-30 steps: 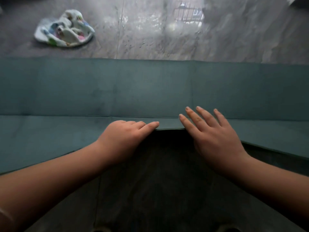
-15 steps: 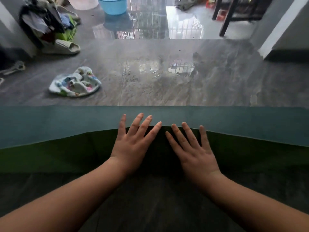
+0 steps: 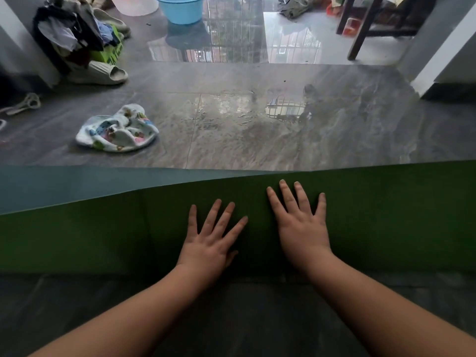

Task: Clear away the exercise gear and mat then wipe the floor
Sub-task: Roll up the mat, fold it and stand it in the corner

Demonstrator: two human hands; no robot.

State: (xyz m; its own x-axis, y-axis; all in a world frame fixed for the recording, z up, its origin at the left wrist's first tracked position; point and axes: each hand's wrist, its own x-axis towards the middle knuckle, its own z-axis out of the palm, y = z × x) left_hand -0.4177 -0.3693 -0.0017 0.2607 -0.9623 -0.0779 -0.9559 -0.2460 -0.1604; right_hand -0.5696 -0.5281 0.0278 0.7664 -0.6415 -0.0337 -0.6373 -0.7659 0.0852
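Note:
The exercise mat (image 3: 77, 233) lies across the floor in front of me, folded over so its green underside faces up; a blue-grey strip of its top side (image 3: 51, 184) still shows at the far left. My left hand (image 3: 211, 240) and my right hand (image 3: 301, 222) both press flat on the green fold, fingers spread, holding nothing. A crumpled white patterned cloth (image 3: 117, 130) lies on the grey tile floor (image 3: 257, 140) beyond the mat, to the left.
Wet shine marks the tiles ahead. A beige slipper (image 3: 103, 73) and a heap of clothes (image 3: 74, 34) sit at the far left, a blue basin (image 3: 181, 9) at the back, dark table legs (image 3: 360, 29) and a white wall corner (image 3: 438, 60) at the right.
The green fold has been pushed farther forward over the blue side, almost covering it on the right. Both hands went from gripping the edge to lying flat and moved forward; my view has lifted.

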